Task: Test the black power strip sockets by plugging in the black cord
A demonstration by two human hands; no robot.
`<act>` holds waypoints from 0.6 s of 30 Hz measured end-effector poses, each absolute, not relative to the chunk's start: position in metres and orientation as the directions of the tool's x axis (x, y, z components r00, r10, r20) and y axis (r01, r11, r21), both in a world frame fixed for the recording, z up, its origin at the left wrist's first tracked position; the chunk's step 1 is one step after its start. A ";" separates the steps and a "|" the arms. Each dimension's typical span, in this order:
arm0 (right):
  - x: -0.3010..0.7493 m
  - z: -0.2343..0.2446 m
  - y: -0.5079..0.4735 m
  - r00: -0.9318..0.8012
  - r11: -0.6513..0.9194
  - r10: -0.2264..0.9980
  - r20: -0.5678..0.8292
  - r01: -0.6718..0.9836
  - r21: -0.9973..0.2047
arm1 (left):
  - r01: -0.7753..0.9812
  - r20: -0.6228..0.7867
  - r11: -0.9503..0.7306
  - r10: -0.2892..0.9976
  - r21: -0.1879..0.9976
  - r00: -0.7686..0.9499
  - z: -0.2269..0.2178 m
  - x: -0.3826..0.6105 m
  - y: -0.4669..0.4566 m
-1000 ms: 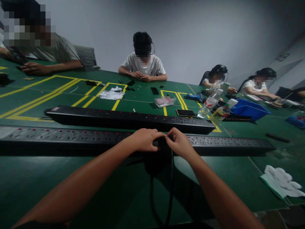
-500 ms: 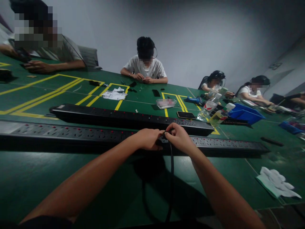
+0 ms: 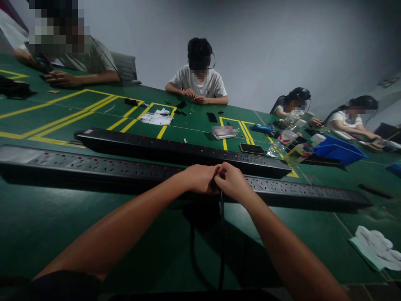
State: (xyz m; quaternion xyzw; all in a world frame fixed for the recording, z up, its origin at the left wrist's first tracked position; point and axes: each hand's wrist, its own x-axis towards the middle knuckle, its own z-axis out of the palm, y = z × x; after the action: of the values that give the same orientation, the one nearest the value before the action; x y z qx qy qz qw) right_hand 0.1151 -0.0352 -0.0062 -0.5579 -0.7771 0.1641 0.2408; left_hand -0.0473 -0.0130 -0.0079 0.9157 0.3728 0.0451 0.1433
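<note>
My left hand and my right hand meet above the middle of the nearer long black power strip. Both have their fingers closed. A black cable hangs down from between them toward the table's front edge; its upper end is hidden in my right fingers. What the left fingers pinch is covered by the hands. Behind lies a second black power strip, roughly parallel to the first. Red dots and socket slots run along the nearer strip's top.
White gloves lie at the right front. Beyond the strips are a phone, a clear bottle, a bottle of yellow liquid, a blue bin and crumpled white paper. Several people sit across the green table.
The view has shifted, so most things appear farther right. My hands have drawn closer together, hiding the spot between them. The cable now hangs straighter.
</note>
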 end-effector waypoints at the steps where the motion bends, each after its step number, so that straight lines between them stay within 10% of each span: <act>1: 0.115 -0.006 -0.035 -0.263 0.321 0.947 0.185 0.796 -0.514 | 0.677 -0.031 -0.675 0.701 0.294 0.713 -0.008 -0.047 -0.013; 10: 0.163 0.008 -0.040 -0.556 0.501 0.822 0.125 0.602 -0.621 | 0.673 -0.016 -0.682 0.699 0.287 0.715 -0.012 -0.045 -0.012; 18: 0.203 -0.008 -0.040 -0.504 0.538 0.842 0.190 0.810 -0.234 | 0.710 -0.066 -0.655 0.722 0.258 0.689 -0.011 -0.042 -0.013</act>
State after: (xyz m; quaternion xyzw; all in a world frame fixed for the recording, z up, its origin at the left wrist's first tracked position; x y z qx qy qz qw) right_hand 0.2030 -0.0399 -0.0077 -0.4773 -0.8654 0.0570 0.1414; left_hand -0.0421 -0.0131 -0.0110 0.9094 0.3937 0.0209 0.1326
